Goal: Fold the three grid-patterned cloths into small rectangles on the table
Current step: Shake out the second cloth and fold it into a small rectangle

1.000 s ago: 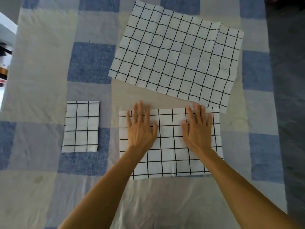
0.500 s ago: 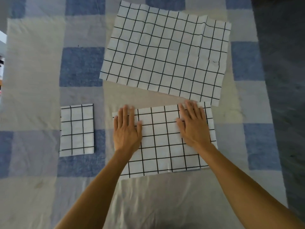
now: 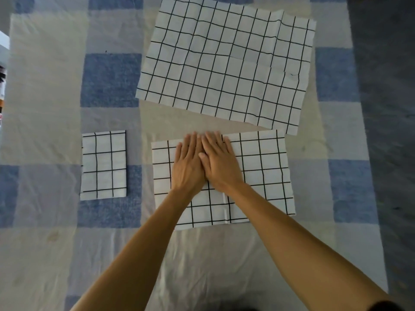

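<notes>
Three white cloths with black grid lines lie on the table. A half-folded cloth (image 3: 262,171) lies in front of me, and both hands press flat on its left-centre part. My left hand (image 3: 188,164) and my right hand (image 3: 221,164) touch side by side, the right slightly overlapping the left, fingers straight and holding nothing. A small folded rectangle (image 3: 103,164) lies to the left. An unfolded cloth (image 3: 224,61) is spread out behind, slightly tilted, its near right corner close to the half-folded cloth.
A blue, grey and cream checked tablecloth (image 3: 45,108) covers the table. Its right edge meets a dark grey surface (image 3: 386,108). Some dim objects show past the left edge (image 3: 2,86).
Both hands slid inward along the half-folded cloth from its two sides until they met near the middle. The view drifted slightly.
</notes>
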Demonstrator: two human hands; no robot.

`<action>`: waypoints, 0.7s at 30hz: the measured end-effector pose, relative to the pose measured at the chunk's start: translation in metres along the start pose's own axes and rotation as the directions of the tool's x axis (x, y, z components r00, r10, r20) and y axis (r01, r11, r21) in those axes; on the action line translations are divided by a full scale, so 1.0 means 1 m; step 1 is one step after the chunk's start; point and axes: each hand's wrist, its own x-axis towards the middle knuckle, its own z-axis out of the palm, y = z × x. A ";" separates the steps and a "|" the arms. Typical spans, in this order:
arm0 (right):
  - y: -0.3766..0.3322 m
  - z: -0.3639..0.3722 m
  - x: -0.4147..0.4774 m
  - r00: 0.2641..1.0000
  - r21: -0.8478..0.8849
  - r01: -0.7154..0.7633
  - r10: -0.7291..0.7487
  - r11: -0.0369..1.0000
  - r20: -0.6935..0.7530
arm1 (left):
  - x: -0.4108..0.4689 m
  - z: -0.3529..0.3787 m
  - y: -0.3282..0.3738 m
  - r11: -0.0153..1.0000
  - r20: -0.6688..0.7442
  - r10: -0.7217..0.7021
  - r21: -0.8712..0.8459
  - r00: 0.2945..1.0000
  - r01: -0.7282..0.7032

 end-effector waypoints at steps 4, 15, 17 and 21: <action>0.021 0.005 -0.005 0.999 -0.108 0.029 -0.027 0.994 0.018 | -0.004 -0.003 -0.025 0.997 -0.019 -0.058 0.046 0.998 0.059; 0.090 -0.020 -0.033 0.968 -0.102 -0.241 0.232 0.965 -0.097 | -0.019 -0.017 -0.059 0.975 0.015 -0.203 0.098 0.979 0.201; 0.088 -0.022 -0.033 0.966 -0.046 -0.241 0.235 0.969 -0.111 | -0.019 -0.022 -0.055 0.975 0.007 -0.188 0.121 0.982 0.186; 0.080 -0.036 -0.024 0.961 0.002 -0.155 0.151 0.988 -0.232 | 0.001 -0.033 -0.022 0.999 -0.007 0.021 0.048 1.000 -0.021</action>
